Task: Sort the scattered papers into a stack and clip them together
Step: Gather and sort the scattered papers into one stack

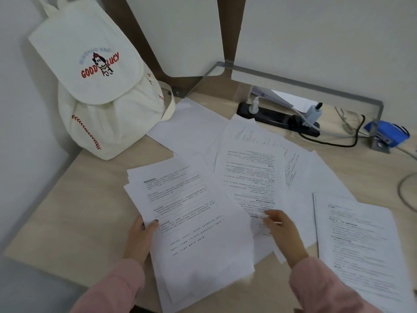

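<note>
The step in hand looked to be gathering. The left hand (141, 233) gripped a gathered bundle (191, 222) of printed sheets at its left edge, thumb on top and fingers hidden beneath. The bundle's near end overhung the edge of the wooden counter (79, 211).

The right hand (281, 231) reached forward, palm down, with its fingertips on the near end of a printed middle sheet (248, 177). Blur hid whether it pinched that sheet or only pressed on it. Both forearms, in pink sleeves, came in from the near edge.

To do this well, the middle sheet would best be slid left onto the bundle rather than lifted, since it overlapped the loose sheets under it and could drag them askew. The left thumb would need to ease so the new sheet could tuck in, and the edges be tapped square before clipping.

More papers lay apart: a separate pile (361, 240) to the right and blank sheets (191, 127) farther back, beside a cream backpack (99, 91). I could not make out a clip. A blue object (392, 132) near the power strip (270, 115) was too unclear to name.
</note>
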Demonstrator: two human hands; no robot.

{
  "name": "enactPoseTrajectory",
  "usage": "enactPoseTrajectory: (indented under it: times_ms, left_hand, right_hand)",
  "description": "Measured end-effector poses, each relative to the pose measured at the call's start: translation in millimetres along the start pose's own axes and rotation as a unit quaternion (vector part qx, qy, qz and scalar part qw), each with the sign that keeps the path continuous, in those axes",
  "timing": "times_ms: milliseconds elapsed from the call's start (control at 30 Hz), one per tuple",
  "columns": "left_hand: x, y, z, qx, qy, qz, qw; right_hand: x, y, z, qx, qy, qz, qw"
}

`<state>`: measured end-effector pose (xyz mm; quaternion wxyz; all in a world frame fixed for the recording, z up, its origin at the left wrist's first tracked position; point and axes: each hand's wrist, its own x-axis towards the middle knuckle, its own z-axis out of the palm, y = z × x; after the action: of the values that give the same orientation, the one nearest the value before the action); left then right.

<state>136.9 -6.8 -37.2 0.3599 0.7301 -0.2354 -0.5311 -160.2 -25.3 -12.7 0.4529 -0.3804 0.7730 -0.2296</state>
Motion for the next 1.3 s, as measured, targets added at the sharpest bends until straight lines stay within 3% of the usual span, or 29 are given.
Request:
enactPoseTrajectory:
  times_ms: [200,533,733,1100,1300]
  left_hand:
    - [5,0,-1,0.006,-0.002,-0.001,1.000]
    - [5,3,-2,0.004,-0.016,-0.010,1.000]
    - [3,2,-1,0.004,-0.010,-0.010,1.000]
    - [-1,1,0,0.009,-0.005,-0.004,1.000]
    - [0,2,0,0.014,-0.011,-0.004,1.000]
  right_hand:
    - [20,6,-15,-0.112,0.089,0.109,0.984]
    - [21,14,-5,-0.131,0.084,0.117,0.981]
    - [18,7,-3,-0.134,0.125,0.111,0.977]
    - [20,11,-10,-0.036,0.104,0.097,0.989]
    - [23,-13,-48,0.212,0.219,0.073,0.950]
